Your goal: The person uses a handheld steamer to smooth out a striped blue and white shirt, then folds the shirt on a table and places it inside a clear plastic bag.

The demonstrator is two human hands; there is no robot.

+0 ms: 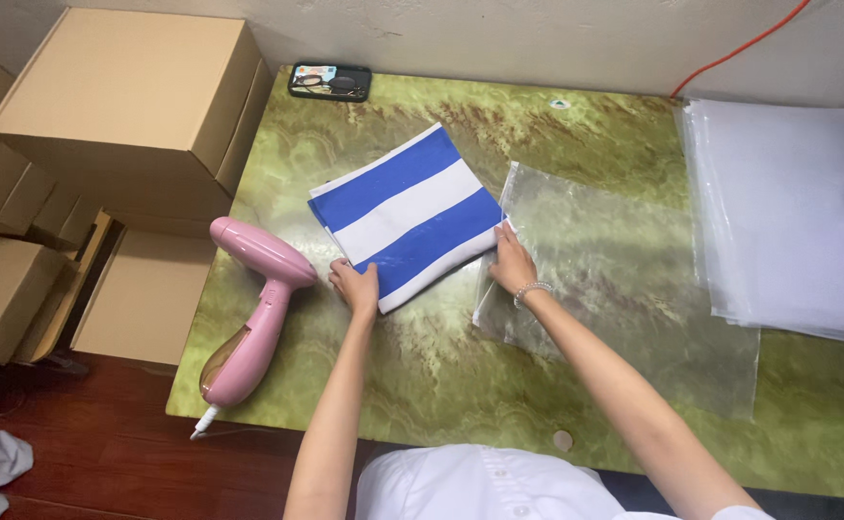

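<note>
1. Folded cloth [408, 214] with blue and white stripes lies near the middle of the green marbled table [461, 385].
2. Left hand [356, 287] grips the cloth's near corner, fingers curled.
3. Right hand [513, 262] pinches its right corner, beside a clear plastic bag [624, 279].
4. Pink handheld steamer [253, 313] lies by the table's left edge

Folded cloth [408, 217] held at near corners, on table [422, 376].
Steamer [249, 313] left of left hand [357, 287]; clear bag [624, 279] under right hand [511, 265]; bag stack [788, 212] farther right.
</note>
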